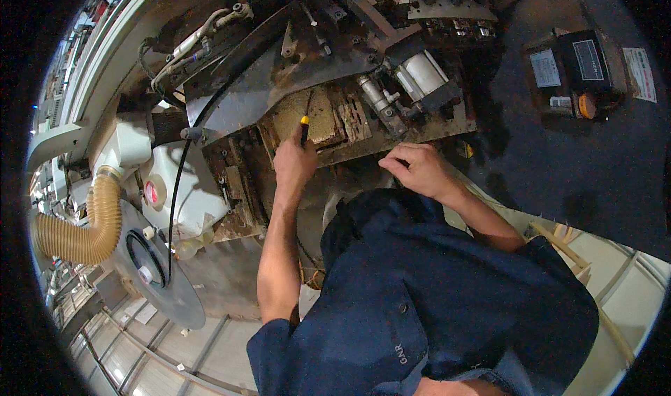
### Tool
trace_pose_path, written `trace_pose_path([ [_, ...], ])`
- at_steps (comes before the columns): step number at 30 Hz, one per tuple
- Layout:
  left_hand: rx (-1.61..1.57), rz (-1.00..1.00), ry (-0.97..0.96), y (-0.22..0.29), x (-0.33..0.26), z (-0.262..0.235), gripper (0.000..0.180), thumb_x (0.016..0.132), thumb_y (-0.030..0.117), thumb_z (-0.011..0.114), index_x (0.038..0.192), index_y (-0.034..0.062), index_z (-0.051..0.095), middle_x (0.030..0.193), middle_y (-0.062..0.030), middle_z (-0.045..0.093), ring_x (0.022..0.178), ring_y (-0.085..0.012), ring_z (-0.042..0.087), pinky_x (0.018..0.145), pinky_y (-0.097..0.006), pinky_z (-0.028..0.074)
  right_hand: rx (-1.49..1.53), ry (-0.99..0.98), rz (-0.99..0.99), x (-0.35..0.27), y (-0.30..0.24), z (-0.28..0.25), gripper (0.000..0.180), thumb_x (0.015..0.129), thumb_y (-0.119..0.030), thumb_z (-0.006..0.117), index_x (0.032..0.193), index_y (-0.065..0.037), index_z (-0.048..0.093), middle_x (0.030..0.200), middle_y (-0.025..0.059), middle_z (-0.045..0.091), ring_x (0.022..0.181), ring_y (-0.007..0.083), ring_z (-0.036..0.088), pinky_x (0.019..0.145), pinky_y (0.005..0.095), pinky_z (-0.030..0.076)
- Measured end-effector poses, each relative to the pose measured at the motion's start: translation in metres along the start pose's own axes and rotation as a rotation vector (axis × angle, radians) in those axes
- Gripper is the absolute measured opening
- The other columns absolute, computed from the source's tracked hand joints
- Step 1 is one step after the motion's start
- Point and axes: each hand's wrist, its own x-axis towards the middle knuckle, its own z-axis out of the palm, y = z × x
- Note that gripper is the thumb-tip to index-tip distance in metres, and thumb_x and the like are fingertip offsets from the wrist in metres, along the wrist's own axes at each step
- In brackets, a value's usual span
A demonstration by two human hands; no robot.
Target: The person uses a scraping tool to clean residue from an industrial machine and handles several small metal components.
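My left hand (294, 164) is closed around a slim black-handled tool (305, 132) with a yellow collar, perhaps a screwdriver. Its far end points away from me over a tan, crumb-covered recess (293, 115) in the machine bed; I cannot clearly make out its tip. My right hand (422, 172) hovers just off the near edge of the machine, thumb and fingers pressed together. Whatever it may hold is too small or hidden to name. Beyond the right hand sits a silver cylinder (422, 76) beside a smaller metal fitting (381, 97).
A dark metal plate (241, 88) and a black cable (180, 186) lie on the left. Near them are a white plastic tank (178, 186), a ribbed tan hose (101, 218) and a grey disc (168, 277). A dark box (576, 64) with an orange-capped container (586, 106) stands far right.
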Motion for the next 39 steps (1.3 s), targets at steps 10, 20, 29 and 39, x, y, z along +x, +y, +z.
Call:
trace_pose_path([
  [10, 0.192, 0.064, 0.014, -0.020, -0.032, -0.013, 0.047, 0.081, 0.019, 0.056, 0.128, 0.0116, 0.055, 0.093, -0.0222, 0.063, 0.087, -0.0384, 0.062, 0.076, -0.046, 0.050, 0.055, 0.090, 0.043, -0.009, 0.021, 0.000, 0.018, 0.080, -0.019, 0.070, 0.075, -0.002, 0.065, 0.072, 0.0136, 0.063, 0.066, 0.0315, 0.062, 0.059, 0.0379, 0.048],
  [20, 0.464, -0.189, 0.129, -0.028, -0.020, -0.019, 0.050, 0.081, 0.018, 0.055, 0.130, 0.0099, 0.052, 0.096, -0.0234, 0.061, 0.083, -0.0386, 0.062, 0.071, -0.047, 0.050, 0.039, 0.005, -0.012, -0.006, 0.029, 0.002, 0.014, 0.082, -0.015, 0.068, 0.083, -0.001, 0.068, 0.077, 0.0145, 0.065, 0.067, 0.0280, 0.064, 0.059, 0.0340, 0.048],
  [29, 0.418, -0.130, 0.150, -0.027, -0.022, -0.026, 0.046, 0.080, 0.019, 0.052, 0.126, 0.0109, 0.057, 0.097, -0.0202, 0.064, 0.088, -0.0400, 0.063, 0.077, -0.047, 0.051, 0.071, -0.007, 0.012, -0.007, 0.031, -0.004, 0.017, 0.081, -0.018, 0.068, 0.078, -0.002, 0.067, 0.074, 0.0144, 0.064, 0.072, 0.0317, 0.063, 0.063, 0.0383, 0.048],
  [39, 0.256, -0.132, 0.054, 0.007, -0.074, 0.000, 0.041, 0.081, 0.020, 0.054, 0.121, 0.0125, 0.059, 0.095, -0.0229, 0.063, 0.092, -0.0398, 0.061, 0.076, -0.048, 0.050, 0.059, -0.031, 0.016, -0.003, 0.041, -0.010, 0.015, 0.082, -0.016, 0.067, 0.082, -0.001, 0.067, 0.076, 0.0143, 0.065, 0.067, 0.0263, 0.064, 0.061, 0.0337, 0.048],
])
